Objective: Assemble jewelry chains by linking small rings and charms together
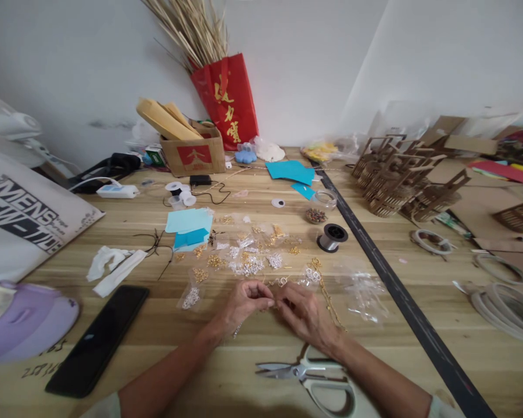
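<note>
Pinching a tiny piece point(275, 303), its long axis too small to tell, my left hand point(249, 301) and right hand point(304, 312) meet fingertip to fingertip above the bench point(209, 374), fingers closed. A silvery chain point(237, 330) below the left slants toward me. Scissors point(300, 370) nearer me point left. Far left, a white bag point(9, 232) reads "MENS".

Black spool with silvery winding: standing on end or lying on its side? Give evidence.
Standing on end: the black spool has its flange facing up.
</note>
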The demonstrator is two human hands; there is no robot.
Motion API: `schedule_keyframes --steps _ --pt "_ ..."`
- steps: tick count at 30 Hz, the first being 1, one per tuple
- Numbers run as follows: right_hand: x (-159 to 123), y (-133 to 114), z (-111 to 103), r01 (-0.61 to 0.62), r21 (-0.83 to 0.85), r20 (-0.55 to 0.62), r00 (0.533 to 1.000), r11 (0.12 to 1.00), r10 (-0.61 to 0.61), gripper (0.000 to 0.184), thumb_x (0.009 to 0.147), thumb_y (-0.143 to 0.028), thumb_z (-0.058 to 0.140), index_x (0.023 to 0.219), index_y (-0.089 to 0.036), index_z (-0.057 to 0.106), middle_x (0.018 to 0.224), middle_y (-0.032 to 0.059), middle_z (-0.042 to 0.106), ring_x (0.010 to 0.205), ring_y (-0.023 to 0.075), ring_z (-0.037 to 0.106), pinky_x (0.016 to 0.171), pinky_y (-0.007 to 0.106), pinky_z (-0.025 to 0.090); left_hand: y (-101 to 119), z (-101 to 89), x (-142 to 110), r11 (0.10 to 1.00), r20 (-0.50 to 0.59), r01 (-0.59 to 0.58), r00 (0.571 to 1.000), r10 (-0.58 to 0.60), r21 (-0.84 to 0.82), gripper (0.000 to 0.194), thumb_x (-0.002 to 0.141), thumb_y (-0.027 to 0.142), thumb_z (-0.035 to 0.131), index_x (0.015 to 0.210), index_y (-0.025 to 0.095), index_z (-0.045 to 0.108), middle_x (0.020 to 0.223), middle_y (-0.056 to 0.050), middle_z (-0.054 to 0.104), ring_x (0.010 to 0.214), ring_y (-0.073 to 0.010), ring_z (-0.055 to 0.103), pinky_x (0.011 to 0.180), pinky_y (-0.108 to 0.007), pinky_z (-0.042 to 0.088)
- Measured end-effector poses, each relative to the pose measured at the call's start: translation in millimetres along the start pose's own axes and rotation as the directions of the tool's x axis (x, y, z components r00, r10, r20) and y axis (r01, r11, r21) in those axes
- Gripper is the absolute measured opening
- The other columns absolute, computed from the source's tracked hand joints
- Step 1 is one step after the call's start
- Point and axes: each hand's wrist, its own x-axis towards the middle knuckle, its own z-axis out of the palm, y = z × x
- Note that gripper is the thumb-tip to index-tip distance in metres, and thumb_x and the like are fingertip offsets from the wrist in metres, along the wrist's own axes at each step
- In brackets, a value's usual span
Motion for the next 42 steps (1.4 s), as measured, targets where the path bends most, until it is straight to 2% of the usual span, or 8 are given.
schedule_keyframes --steps 4,9,12,14,19,26,33,42 --pt "-3.1 0.0 -2.7 0.109 -0.186 0.081 0.992 0.976 -0.096 0.017 0.097 -0.018 0.042 0.097 -0.017 0.06 0.087 0.0061 0.06 0.075 0.0146 0.06 0.063 0.024 0.049 -1.6 0.6 -0.6 1.0 0.004 -0.017 1.0 0.017 0.015 0.015 0.056 0.018 0.077 0.064 0.012 0.065 0.061 0.001 0.062 0.059 -0.0103 0.052 0.059 -0.022 0.04" --pt "-4.4 0.6 -3.8 0.2 -0.352 0.109 0.979 0.914 -0.172 0.019 0.097 -0.019 0.042 0.105 -0.016 0.06 0.105 0.0111 0.059 0.076 0.015 0.063 0.06 0.024 0.053 -5.5 -0.8 -0.2 0.999 0.015 -0.023 1.0 0.023 0.032 0.015 0.057 0.017 0.076 0.066 0.012 0.065 0.064 0.0 0.062 0.062 -0.0114 0.054 0.062 -0.022 0.04" --pt "-2.3 -0.8 -4.6 0.263 -0.314 0.127 0.964 0.912 -0.234 0.022 0.097 -0.014 0.039 0.11 -0.014 0.058 0.113 0.0142 0.059 0.092 0.0189 0.064 0.072 0.029 0.056 -7.2 -1.9 0.3 0.998 0.037 -0.043 0.998 0.042 0.039 0.014 0.058 0.016 0.076 0.065 0.012 0.064 0.065 0.0 0.063 0.064 -0.0116 0.055 0.063 -0.022 0.041" --pt "-0.9 -1.1 -4.7 0.284 -0.272 0.125 0.958 0.92 -0.259 0.023 0.097 -0.011 0.038 0.109 -0.014 0.057 0.109 0.014 0.061 0.096 0.02 0.063 0.077 0.031 0.056 -8.4 -2.4 0.8 0.997 0.042 -0.055 0.998 0.053 0.054 0.014 0.059 0.016 0.076 0.066 0.012 0.064 0.065 0.0 0.063 0.064 -0.0115 0.055 0.063 -0.022 0.041" --pt "-1.5 1.4 -2.6 0.258 -0.274 0.135 0.964 0.926 -0.229 0.017 0.095 -0.01 0.042 0.103 -0.015 0.056 0.094 0.0097 0.065 0.083 0.0189 0.065 0.072 0.03 0.056 -10.6 -1.7 1.3 0.992 0.048 -0.095 0.995 0.091 0.078 0.015 0.061 0.017 0.076 0.067 0.013 0.063 0.065 0.001 0.061 0.063 -0.0113 0.054 0.061 -0.022 0.04" --pt "-2.4 3.5 -3.0 0.22 -0.189 0.133 0.971 0.957 -0.197 0.018 0.097 -0.015 0.039 0.107 -0.017 0.054 0.11 0.0119 0.062 0.093 0.0179 0.066 0.074 0.028 0.057 -7.8 0.8 -0.8 0.991 0.072 -0.107 0.992 0.102 0.081 0.015 0.063 0.018 0.075 0.065 0.013 0.061 0.064 0.001 0.058 0.062 -0.0108 0.052 0.06 -0.022 0.039" --pt "-2.0 4.4 -3.0 0.216 -0.232 0.166 0.969 0.948 -0.18 0.013 0.096 -0.013 0.042 0.099 -0.017 0.055 0.094 0.0092 0.064 0.081 0.0184 0.065 0.072 0.03 0.054 -9.6 -0.6 0.4 0.991 0.066 -0.103 0.993 0.098 0.086 0.015 0.062 0.016 0.075 0.066 0.013 0.061 0.065 0.001 0.059 0.063 -0.0107 0.053 0.062 -0.022 0.04" --pt "-1.6 2.8 -3.8 0.203 -0.226 0.171 0.971 0.953 -0.167 0.016 0.098 -0.015 0.039 0.099 -0.017 0.055 0.092 0.0083 0.064 0.083 0.0174 0.064 0.071 0.028 0.054 -12.7 3.1 -0.8 0.989 0.032 -0.12 0.993 0.117 0.092 0.017 0.06 0.015 0.075 0.066 0.013 0.059 0.066 0.001 0.059 0.063 -0.0109 0.054 0.061 -0.022 0.043"
